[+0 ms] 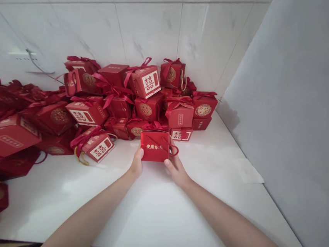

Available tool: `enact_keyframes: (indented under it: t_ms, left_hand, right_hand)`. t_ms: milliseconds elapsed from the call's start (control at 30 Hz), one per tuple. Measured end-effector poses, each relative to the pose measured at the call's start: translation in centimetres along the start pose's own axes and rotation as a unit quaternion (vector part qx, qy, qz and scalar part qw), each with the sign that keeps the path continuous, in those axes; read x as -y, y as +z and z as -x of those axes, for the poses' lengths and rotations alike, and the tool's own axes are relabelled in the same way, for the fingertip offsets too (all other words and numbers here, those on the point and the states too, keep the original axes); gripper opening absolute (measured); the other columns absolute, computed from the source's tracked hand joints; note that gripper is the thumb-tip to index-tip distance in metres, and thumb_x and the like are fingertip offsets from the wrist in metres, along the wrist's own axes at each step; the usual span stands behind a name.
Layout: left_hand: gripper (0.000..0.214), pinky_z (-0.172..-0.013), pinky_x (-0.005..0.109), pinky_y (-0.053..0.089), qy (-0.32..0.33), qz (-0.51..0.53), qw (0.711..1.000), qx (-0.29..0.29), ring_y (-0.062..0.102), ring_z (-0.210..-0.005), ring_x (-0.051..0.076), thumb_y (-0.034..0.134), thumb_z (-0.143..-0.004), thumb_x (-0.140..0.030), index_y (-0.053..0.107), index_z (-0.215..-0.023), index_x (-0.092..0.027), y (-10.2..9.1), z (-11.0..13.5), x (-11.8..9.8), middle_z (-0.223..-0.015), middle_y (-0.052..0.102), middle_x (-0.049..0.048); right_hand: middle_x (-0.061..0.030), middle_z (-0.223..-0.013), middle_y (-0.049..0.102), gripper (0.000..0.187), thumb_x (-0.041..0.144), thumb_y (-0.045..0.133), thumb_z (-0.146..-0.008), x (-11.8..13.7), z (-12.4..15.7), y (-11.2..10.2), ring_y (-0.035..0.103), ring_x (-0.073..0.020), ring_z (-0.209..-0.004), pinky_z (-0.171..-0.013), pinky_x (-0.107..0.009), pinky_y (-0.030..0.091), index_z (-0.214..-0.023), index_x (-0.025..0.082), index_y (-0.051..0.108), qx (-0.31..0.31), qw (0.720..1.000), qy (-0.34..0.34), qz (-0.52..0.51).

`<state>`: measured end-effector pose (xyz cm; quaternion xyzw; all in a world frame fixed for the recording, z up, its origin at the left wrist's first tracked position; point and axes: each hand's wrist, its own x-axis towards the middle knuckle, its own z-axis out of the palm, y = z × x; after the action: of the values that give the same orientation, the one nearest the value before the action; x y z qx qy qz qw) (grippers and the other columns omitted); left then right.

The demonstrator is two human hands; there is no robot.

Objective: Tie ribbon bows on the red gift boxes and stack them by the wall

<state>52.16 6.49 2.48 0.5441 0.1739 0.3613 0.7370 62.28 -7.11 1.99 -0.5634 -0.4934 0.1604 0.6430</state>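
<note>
Between my two hands is a bright red gift box point(153, 153) with pale lettering on its front and a red cord handle. My left hand point(136, 161) grips its left side, thumb at the front edge. On the other side my right hand point(176, 165) holds the lower right corner, close to the cord loop; its fingers are partly hidden behind the box. Just behind, a stack of red ribbon-tied boxes point(147, 108) rises against the wall. A box with a white label point(103, 149) lies tilted to the left of my left hand.
More red boxes point(9, 133) are heaped along the left of the white table point(150, 215). A marbled tile wall point(150, 25) stands at the back, and a grey panel point(293, 112) borders the right. A thin cable point(42, 67) hangs at the back left.
</note>
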Motion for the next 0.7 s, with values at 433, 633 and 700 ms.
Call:
enact_keyframes:
  t_ms: [433,633,700]
  left_hand:
    - [0.063,-0.109,0.045,0.042,0.009,-0.086,0.996,-0.002,0.056,-0.123,0.032,0.058,-0.082,-0.067,0.068,-0.114,-0.014,-0.1,0.5,-0.6,-0.119,0.069,0.0111]
    - [0.085,-0.117,0.044,0.032,0.187,-0.192,0.961,0.074,0.037,-0.141,0.035,0.072,-0.079,-0.053,0.037,-0.148,-0.018,0.2,2.1,-1.7,-0.150,0.043,0.0154]
    - [0.094,-0.117,0.049,0.031,0.174,-0.197,0.960,0.099,0.037,-0.140,0.038,0.082,-0.068,-0.050,0.040,-0.146,-0.018,0.4,2.2,-1.6,-0.148,0.044,0.0172]
  right_hand:
    - [-0.0105,-0.158,0.025,0.089,0.061,0.054,-0.091,-0.1,0.2,0.2,0.034,-0.0272,-0.142,-0.111,-0.049,0.041,-0.157,0.029,0.003,-0.058,0.998,-0.022,-0.013]
    - [-0.0150,-0.154,0.026,0.106,0.047,0.077,-0.078,1.2,0.7,-0.2,0.030,-0.0349,-0.142,-0.115,-0.057,0.033,-0.156,0.028,0.008,-0.151,0.964,-0.133,0.176]
    - [-0.0145,-0.156,0.024,0.105,0.047,0.076,-0.079,1.3,0.7,-0.3,0.028,-0.0358,-0.144,-0.115,-0.060,0.031,-0.156,0.029,0.007,-0.127,0.955,-0.162,0.213]
